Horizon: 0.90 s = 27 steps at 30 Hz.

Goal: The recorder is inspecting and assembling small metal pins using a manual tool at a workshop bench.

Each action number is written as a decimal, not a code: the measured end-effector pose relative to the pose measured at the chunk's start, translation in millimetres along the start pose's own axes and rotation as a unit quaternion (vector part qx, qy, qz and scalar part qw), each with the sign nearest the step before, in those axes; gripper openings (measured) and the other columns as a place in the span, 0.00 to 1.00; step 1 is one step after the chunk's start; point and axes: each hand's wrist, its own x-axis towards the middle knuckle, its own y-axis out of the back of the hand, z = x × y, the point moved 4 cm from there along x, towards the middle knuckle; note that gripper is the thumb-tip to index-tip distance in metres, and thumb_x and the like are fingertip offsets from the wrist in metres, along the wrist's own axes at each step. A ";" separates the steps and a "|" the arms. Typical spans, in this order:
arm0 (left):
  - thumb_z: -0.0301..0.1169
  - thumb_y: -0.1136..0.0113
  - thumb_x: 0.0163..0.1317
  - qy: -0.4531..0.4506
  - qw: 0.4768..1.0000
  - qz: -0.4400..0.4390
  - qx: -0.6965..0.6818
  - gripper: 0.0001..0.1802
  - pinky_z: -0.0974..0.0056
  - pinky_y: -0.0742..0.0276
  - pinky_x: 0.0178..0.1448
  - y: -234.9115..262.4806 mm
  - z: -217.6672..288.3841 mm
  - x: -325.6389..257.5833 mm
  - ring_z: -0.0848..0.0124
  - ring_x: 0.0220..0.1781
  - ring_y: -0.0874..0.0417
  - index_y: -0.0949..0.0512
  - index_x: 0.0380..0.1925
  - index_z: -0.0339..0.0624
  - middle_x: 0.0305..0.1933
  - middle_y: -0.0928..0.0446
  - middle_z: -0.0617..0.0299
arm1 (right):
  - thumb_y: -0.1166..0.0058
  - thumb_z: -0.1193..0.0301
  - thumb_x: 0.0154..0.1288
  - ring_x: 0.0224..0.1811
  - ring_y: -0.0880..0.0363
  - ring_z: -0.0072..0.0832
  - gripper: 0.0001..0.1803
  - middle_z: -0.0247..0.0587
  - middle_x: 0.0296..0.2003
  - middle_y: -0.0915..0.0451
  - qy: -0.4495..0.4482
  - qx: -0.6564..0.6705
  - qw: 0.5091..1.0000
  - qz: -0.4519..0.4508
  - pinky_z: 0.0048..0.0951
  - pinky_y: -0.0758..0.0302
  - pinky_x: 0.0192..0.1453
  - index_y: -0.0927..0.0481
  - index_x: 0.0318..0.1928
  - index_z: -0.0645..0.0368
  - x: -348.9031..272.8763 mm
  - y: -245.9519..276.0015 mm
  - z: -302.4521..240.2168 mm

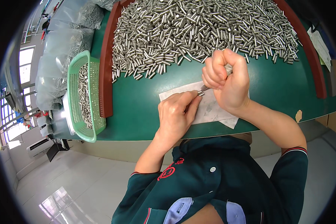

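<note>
My left hand [174, 113] is closed, pinching a small shiny metal pin [201, 94] between thumb and forefinger over a white sheet [209, 112] on the green tabletop. Wrapped in a fist, my right hand [229, 80] grips a slim hand tool [204, 88]. Its narrow, dark metal tip meets or nearly meets the pin; contact is too small to tell. A bit of pale handle shows inside the fist, while the rest is hidden by the fingers. Just beyond both hands spreads a large heap of similar metal pins [205, 33].
Reddish-brown rails [106, 74] border the heap at left and right. A green perforated basket [71, 93] with more pins stands at the left table edge, beside clear plastic bags [63, 41] of pins. Papers [320, 46] lie beyond the right rail.
</note>
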 end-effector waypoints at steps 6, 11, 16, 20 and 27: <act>0.25 0.39 0.46 0.004 1.000 0.003 -0.023 0.05 0.61 0.34 0.21 -2.3 -2.3 1.0 0.59 0.17 0.27 0.25 0.22 0.37 0.14 0.29 0.55 | 0.74 0.61 0.63 0.12 0.56 0.17 0.21 0.27 0.09 0.49 0.001 -0.022 1.000 0.001 0.21 0.54 0.18 0.46 0.13 0.53 -0.5 -0.7 0.4; 0.24 0.39 0.45 0.000 1.000 0.009 -0.026 0.05 0.61 0.34 0.21 -1.4 -2.5 0.1 0.59 0.17 0.27 0.25 0.22 0.38 0.14 0.29 0.55 | 0.74 0.61 0.63 0.12 0.56 0.17 0.21 0.27 0.09 0.49 0.009 -0.029 1.000 -0.006 0.21 0.54 0.18 0.46 0.13 0.53 -3.3 -4.1 1.5; 0.24 0.39 0.46 0.001 1.000 -0.005 -0.030 0.04 0.61 0.34 0.21 -2.7 -3.7 1.4 0.58 0.17 0.27 0.25 0.22 0.38 0.15 0.29 0.55 | 0.73 0.62 0.63 0.13 0.55 0.17 0.21 0.28 0.10 0.49 0.048 -0.088 0.995 -0.021 0.21 0.53 0.19 0.46 0.13 0.54 -8.1 -4.8 3.4; 0.24 0.40 0.46 -0.004 0.999 -0.018 -0.027 0.04 0.61 0.34 0.20 -0.1 -3.4 2.1 0.58 0.17 0.27 0.25 0.21 0.38 0.14 0.29 0.55 | 0.72 0.65 0.63 0.13 0.54 0.17 0.21 0.28 0.10 0.49 0.127 -0.165 0.977 -0.040 0.21 0.52 0.19 0.46 0.13 0.55 -13.4 -10.7 7.2; 0.24 0.39 0.46 0.021 0.999 0.010 -0.045 0.04 0.63 0.36 0.19 -3.8 -5.9 -1.1 0.61 0.13 0.29 0.25 0.21 0.38 0.12 0.31 0.56 | 0.73 0.62 0.64 0.12 0.56 0.17 0.22 0.27 0.09 0.49 0.047 -0.088 0.995 -0.026 0.21 0.55 0.18 0.46 0.12 0.54 -9.5 -4.8 -6.8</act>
